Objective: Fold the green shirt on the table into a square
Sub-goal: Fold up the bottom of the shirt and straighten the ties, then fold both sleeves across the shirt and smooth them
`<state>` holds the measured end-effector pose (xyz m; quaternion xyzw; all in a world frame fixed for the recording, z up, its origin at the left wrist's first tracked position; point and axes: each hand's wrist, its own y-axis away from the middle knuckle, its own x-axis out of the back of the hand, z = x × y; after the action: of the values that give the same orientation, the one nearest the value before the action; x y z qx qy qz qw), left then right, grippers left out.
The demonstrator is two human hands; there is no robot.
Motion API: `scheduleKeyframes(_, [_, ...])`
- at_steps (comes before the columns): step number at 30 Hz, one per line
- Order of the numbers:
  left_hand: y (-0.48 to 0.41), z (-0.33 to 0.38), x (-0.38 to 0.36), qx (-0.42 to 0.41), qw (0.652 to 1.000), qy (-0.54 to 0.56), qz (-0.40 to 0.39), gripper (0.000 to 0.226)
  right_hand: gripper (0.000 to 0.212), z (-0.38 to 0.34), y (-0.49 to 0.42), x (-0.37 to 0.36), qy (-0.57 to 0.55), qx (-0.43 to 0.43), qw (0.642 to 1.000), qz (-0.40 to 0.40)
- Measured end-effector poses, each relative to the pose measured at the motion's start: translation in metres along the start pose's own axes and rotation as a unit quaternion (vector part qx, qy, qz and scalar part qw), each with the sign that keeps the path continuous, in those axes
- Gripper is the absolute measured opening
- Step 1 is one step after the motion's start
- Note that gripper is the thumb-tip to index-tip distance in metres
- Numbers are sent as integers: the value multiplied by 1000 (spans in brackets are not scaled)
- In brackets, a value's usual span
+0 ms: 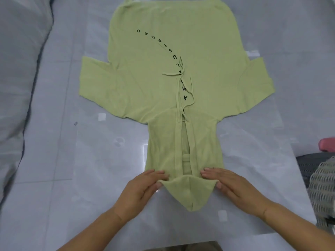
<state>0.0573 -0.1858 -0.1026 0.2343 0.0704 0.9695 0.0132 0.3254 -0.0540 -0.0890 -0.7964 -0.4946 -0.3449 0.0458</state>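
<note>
The green shirt (pixel 145 84) lies flat on the table (pixel 72 160), hem at the far edge, hood toward me. Short sleeves spread left and right, and black letters curve across its front beside loose drawstrings. The hood sits at the near end with its tip pointing at me. My left hand (pixel 143 191) pinches the hood's left corner, fingers on top and thumb beneath. My right hand (pixel 230 185) holds the hood's right corner the same way. Both hands rest on the fabric near the hood opening.
A grey cushioned surface (pixel 18 78) runs along the left side of the table. At the right edge sit a dark mesh basket (pixel 308 165), a white netted item (pixel 322 192) and a pink object (pixel 326 144). Glossy tabletop surrounds the shirt.
</note>
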Motion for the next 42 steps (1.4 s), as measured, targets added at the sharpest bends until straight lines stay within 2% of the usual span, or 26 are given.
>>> scheduleKeyframes(3, [-27,26,29,73,993,91,18,20,39,-21,-17,34,-109,-93,989,35])
scheduleKeyframes(5, [-53,37,47,76,988,127,44,13,38,-28,-36,57,-156,-100,978,94])
scheduleKeyframes(9, [-118,48,76,93,968,198,121,20,38,-36,-96,95,-233,-99,943,216])
scheduleKeyframes(13, [-188,44,99,108,949,236,181,22,23,-22,-163,128,-266,-98,918,277])
scheduleKeyframes(18, [-264,20,124,136,939,238,210,22,20,5,-238,160,-270,-104,910,296])
scheduleKeyframes(22, [-309,0,137,200,929,216,226,24,36,31,-292,172,-267,-140,907,292])
scheduleKeyframes(25, [-329,-17,137,292,884,287,227,28,42,49,-325,172,-246,-189,909,277])
scheduleKeyframes(26, [-331,-22,136,312,873,298,228,25,40,54,-332,171,-238,-207,908,274])
scheduleKeyframes(29, [-335,-30,130,329,868,282,244,17,25,61,-340,170,-241,-232,906,258])
scheduleKeyframes(31, [-335,-29,125,341,861,252,281,21,21,60,-337,172,-235,-237,910,247])
scheduleKeyframes(33, [-336,-24,124,330,871,154,331,17,19,55,-333,175,-184,-243,914,267])
scheduleKeyframes(35, [-334,-15,123,240,894,1,379,8,22,46,-327,172,-50,-187,922,336])
scheduleKeyframes(36, [-331,-10,120,154,911,-67,376,17,26,40,-324,166,26,-113,926,360])
scheduleKeyframes(38, [-326,-12,102,-6,940,-192,281,32,35,35,-322,146,146,38,931,333])
scheduleKeyframes(39, [-322,-17,90,-47,939,-258,223,37,37,39,-324,135,182,77,933,302])
scheduleKeyframes(40, [-319,-22,83,-49,933,-312,171,43,40,42,-325,127,201,83,937,273])
scheduleKeyframes(42, [-315,-35,82,9,920,-375,117,58,50,49,-329,123,202,43,951,231])
